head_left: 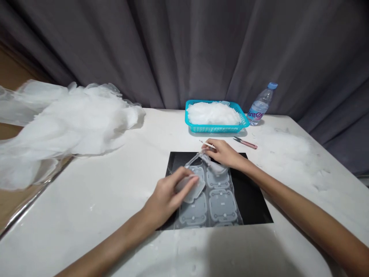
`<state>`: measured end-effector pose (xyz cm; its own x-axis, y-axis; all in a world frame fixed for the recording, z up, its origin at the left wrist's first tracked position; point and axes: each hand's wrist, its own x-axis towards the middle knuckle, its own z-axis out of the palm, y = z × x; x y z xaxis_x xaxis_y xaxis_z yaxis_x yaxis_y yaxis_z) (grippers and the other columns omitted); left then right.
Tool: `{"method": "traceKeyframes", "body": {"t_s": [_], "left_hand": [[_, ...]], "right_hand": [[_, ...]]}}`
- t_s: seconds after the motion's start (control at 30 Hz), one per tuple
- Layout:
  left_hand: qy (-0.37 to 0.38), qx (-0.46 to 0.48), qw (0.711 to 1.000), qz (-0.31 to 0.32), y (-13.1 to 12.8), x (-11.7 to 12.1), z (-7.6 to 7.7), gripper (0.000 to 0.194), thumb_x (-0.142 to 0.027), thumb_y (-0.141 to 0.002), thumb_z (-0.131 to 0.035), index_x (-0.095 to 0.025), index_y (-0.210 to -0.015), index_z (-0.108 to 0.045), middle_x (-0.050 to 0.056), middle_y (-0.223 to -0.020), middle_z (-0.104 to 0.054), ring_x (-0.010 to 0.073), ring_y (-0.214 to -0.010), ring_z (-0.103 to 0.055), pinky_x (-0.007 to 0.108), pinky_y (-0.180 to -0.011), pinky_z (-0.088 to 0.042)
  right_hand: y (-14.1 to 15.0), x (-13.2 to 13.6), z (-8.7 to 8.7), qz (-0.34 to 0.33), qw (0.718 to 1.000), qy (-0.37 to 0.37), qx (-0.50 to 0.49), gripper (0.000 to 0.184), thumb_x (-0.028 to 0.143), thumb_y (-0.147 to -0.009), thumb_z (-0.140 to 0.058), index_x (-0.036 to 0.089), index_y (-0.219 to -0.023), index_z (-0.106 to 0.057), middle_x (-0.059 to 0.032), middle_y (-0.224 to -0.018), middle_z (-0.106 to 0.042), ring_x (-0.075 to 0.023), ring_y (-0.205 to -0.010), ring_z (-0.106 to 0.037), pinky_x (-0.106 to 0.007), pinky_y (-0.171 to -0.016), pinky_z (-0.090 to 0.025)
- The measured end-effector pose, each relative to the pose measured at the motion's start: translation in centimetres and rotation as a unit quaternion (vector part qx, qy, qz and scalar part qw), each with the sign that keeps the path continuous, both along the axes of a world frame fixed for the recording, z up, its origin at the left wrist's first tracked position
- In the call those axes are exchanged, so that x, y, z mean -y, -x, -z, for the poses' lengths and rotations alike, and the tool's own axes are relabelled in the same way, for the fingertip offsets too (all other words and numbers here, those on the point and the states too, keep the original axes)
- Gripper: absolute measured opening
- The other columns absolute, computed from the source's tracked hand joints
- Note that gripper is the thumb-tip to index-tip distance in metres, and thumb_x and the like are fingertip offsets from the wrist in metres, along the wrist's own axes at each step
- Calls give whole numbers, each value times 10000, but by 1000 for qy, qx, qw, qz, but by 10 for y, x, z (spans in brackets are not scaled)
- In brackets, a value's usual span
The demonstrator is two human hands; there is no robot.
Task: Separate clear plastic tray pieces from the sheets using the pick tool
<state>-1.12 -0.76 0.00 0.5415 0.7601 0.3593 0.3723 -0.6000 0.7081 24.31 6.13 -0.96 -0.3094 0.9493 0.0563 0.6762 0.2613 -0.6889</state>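
Note:
A clear plastic film strip (215, 200) with rounded rectangular shapes lies on a black mat (253, 200) in the middle of the white table (115, 181). My left hand (170, 194) pinches a loose rounded film piece at the strip's left side. My right hand (225, 153) rests on the strip's far end and grips a thin pen-like stick (206, 144) that points left.
A turquoise basket (216, 125) heaped with white film pieces stands at the back. A water bottle (261, 105) stands to its right, small pink snips (245, 142) lie in front. A big pile of white film (66, 123) covers the table's left side, with scraps at right.

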Motion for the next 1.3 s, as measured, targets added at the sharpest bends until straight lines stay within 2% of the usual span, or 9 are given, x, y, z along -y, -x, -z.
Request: {"method": "traceKeyframes", "body": {"t_s": [0.1, 0.2, 0.37, 0.6, 0.83, 1.0, 1.1, 1.17, 1.3], "left_hand": [[224, 89, 970, -22, 0, -11, 4, 232, -424, -1037, -636, -202, -973, -611, -29, -727, -644, 126, -639, -613, 229, -586, -463], [289, 156, 945, -2, 0, -18, 5, 294, -476, -996, -684, -194, -964, -607, -25, -730, -632, 123, -664, -588, 234, -628, -447], [314, 192, 930, 24, 0, -19, 2, 284, -474, -1004, -683, -206, -998, -591, 2, -809, -705, 150, -755, -658, 270, -737, -510], [325, 194, 923, 64, 3, -20, 3, 209, -425, -1060, -616, -222, -1039, -572, 84, -1110, -804, 213, -1056, -742, 373, -968, -550], [314, 181, 930, 64, 5, -22, 2, 194, -402, -1070, -602, -210, -1041, -593, 109, -1190, -791, 221, -1113, -729, 395, -1015, -519], [319, 164, 932, 55, 4, -23, 2, 191, -412, -1073, -581, -222, -1061, -564, 93, -1149, -778, 223, -1103, -703, 382, -992, -503], [298, 126, 946, 18, 5, -25, 4, 247, -477, -1079, -533, -232, -1060, -557, 26, -949, -704, 178, -873, -632, 308, -814, -488], [277, 96, 956, -9, 5, -26, 4, 279, -508, -1080, -508, -236, -1064, -569, -22, -820, -571, 152, -742, -512, 270, -697, -426], [257, 71, 963, -30, 6, -26, 6, 305, -533, -1086, -469, -243, -1095, -561, -41, -786, -461, 152, -702, -424, 261, -658, -384]], "right_hand": [[-14, 2, -14, -17, 999, -10, -37, 219, 337, -954, -626, 177, -1102, -641, -69, -1076, -713, -217, -932, -631, -292, -774, -432], [-21, 12, -39, -11, 998, -32, -61, 293, 407, -1020, -559, 192, -1207, -624, -86, -1183, -704, -204, -896, -624, -306, -756, -445], [-13, 38, -70, -149, 986, -15, 69, 503, 570, -903, -763, 250, -1255, -599, -82, -1286, -666, -277, -1119, -629, -339, -877, -457], [-2, 47, -65, -211, 934, 54, 284, 369, 461, -862, -839, 195, -986, -615, -104, -1117, -664, -278, -960, -652, -322, -727, -418], [-26, 32, -63, -239, 951, 20, 194, 98, 264, -987, -583, 209, -931, -642, -55, -982, -657, -223, -894, -621, -307, -734, -399], [-50, 5, -47, -48, 980, -76, 180, 116, 252, -998, -522, 187, -1015, -616, -90, -1017, -677, -242, -909, -612, -315, -748, -389], [-51, -1, -39, 56, 972, -156, 166, 158, 269, -1022, -511, 165, -1052, -625, -152, -1124, -668, -279, -992, -610, -328, -751, -394], [-42, 4, -40, 23, 984, -146, 97, 213, 349, -1054, -516, 177, -1051, -642, -126, -1105, -677, -248, -937, -615, -316, -740, -409], [-11, 23, -50, -180, 983, -11, -45, 285, 483, -1002, -668, 210, -1082, -685, -56, -1095, -719, -207, -965, -640, -287, -805, -460]]}}
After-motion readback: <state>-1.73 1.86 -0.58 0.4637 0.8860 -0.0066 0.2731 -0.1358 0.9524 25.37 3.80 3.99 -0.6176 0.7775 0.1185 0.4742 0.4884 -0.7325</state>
